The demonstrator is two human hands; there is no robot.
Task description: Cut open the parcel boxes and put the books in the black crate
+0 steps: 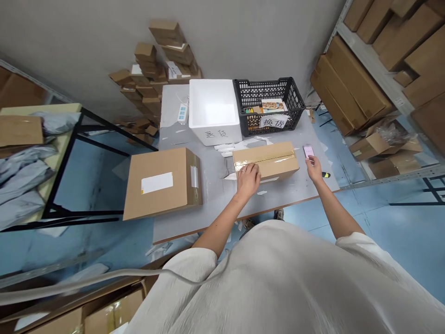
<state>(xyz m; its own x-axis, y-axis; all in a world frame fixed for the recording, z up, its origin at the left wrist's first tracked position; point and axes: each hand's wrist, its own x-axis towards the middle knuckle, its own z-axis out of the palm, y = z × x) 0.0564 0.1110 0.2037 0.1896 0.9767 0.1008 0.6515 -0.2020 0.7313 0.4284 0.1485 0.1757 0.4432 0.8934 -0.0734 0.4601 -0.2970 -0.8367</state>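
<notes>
one taped carton (266, 160) mid-table, back from the front edge; left hand (248, 178) over its near-left corner, fingers resting, unclenched. right hand (314, 169) at phone (308, 151), can't tell if gripping. grey tabletop (212, 183) shows between; bigger box (156, 169) overhangs left edge.

Long box (274, 163) brown, tape (285, 159) glossy yellowish. Phone screen (308, 151) pinkish. Crate (249, 124) black, lattice-patterned. Tub (233, 133) white, lettering (209, 135) black. Big box (156, 164) brown, label (157, 183) white. Table (212, 185) grey, edge (181, 235) brown. Floor (410, 227) pale blue. Shirt (278, 278) off-white.
</notes>
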